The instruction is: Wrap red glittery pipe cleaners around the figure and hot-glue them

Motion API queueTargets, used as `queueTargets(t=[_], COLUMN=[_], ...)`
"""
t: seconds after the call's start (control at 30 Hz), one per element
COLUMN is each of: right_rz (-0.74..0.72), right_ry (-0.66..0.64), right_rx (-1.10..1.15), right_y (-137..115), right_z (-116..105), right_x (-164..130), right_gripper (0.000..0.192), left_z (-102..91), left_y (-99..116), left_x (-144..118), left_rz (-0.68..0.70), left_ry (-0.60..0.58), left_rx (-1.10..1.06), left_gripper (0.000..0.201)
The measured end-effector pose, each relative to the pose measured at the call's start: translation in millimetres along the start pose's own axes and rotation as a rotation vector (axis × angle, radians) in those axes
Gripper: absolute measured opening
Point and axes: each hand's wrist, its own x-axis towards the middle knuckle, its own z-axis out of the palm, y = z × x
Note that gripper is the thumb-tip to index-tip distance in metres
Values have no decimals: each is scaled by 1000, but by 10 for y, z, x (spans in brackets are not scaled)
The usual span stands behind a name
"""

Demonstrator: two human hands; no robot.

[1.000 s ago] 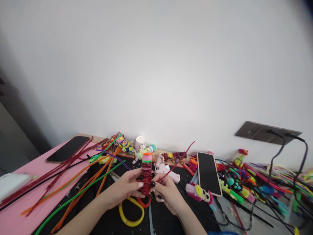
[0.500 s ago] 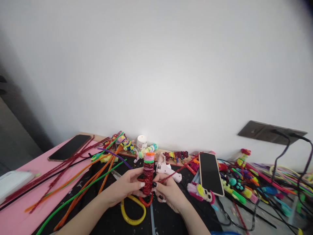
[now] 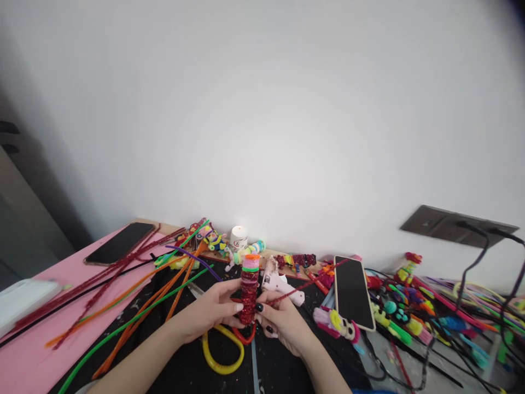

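Observation:
My left hand grips an upright tube of coiled pipe cleaner from its left side. The tube is mostly sparkly dark red, with pink, green and orange bands at its top. On the other side, my right hand pinches a red tinsel pipe cleaner close against the tube's lower part; its free end points up and right. Below the hands lie scissors with a yellow handle loop and a red one. Just behind the tube rests a white glue gun.
Loose pipe cleaners spread over the pink sheet at left, near a dark phone. Another phone lies right, beside a small pipe-cleaner doll. A white cup stands by the wall. Cords hang from the outlet.
The red pipe cleaner's free end now shows farther up and right, reaching across the phone. Both hands keep their hold on the tube, nearly in place. The view has shifted slightly.

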Motion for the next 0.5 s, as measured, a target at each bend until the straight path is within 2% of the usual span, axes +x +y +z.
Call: queueTargets(t=[0.5], right_rz=[-12], right_ry=[69], right_rx=[-22], right_y=[15], right_z=[14], right_x=[13], right_gripper=[30], left_z=[-3], left_y=[4], left_x=[11], left_rz=[19], left_ry=[-23], left_rx=[25], left_gripper=[52])
